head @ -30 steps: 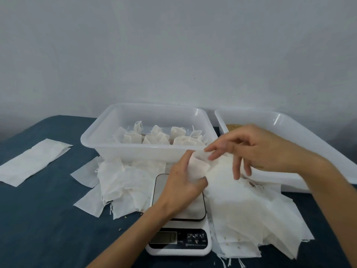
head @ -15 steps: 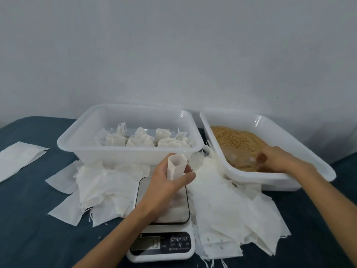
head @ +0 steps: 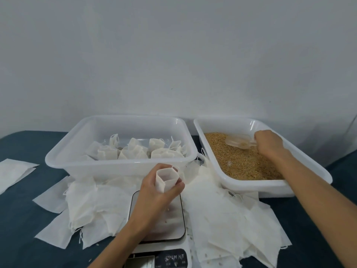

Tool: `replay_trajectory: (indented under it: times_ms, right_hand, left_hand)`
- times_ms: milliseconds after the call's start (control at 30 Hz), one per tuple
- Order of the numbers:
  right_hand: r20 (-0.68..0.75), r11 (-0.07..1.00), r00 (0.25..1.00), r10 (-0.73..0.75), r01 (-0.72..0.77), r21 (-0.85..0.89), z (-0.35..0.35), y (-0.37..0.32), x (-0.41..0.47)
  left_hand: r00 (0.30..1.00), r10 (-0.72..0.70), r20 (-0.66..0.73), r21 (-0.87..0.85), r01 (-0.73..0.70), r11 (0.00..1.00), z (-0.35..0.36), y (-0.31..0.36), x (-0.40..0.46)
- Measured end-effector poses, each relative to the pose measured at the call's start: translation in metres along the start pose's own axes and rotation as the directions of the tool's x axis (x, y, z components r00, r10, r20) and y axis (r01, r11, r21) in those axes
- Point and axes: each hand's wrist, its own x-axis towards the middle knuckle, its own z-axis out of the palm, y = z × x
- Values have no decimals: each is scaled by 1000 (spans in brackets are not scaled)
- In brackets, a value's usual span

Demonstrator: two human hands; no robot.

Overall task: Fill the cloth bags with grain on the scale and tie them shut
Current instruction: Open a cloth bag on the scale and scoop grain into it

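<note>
Several tied, filled bags (head: 135, 150) already sit in the left tub (head: 58, 161), at about eleven o'clock from the scale (head: 173, 225), so part of the batch is done. Much is left: loose heaps of flat empty bags (head: 222, 209) lie on the table (head: 19, 238) at nine and three o'clock of the scale. The left hand (head: 154, 194) grips one open cloth bag (head: 166, 179) upright over the scale's platform, its mouth spread and apparently empty, though the inside is hard to see. At two o'clock, the right hand (head: 268, 143) is curled round the handle of a clear scoop (head: 238, 143) resting in the grain (head: 241, 163) in the right tub (head: 309, 171). This bag has yet to be filled, weighed and tied.
</note>
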Motion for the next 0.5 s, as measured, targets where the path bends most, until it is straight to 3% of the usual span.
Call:
replay_trajectory:
  times_ms: [100,233,500]
  right_hand:
    - [-24,997,998,-52,50,-65,-4,-14,8]
    - [-22,987,990,-137,138,79,5,-31,11]
    - [160,834,987,35,-117,539,18,-1,10]
  left_hand:
    - [1000,-1,-9,11,1,1000,-2,-2,2]
    - [1000,-8,-22,41,9,999,-5,-2,2]
    - [999,0,-51,70,4,998,-6,0,4]
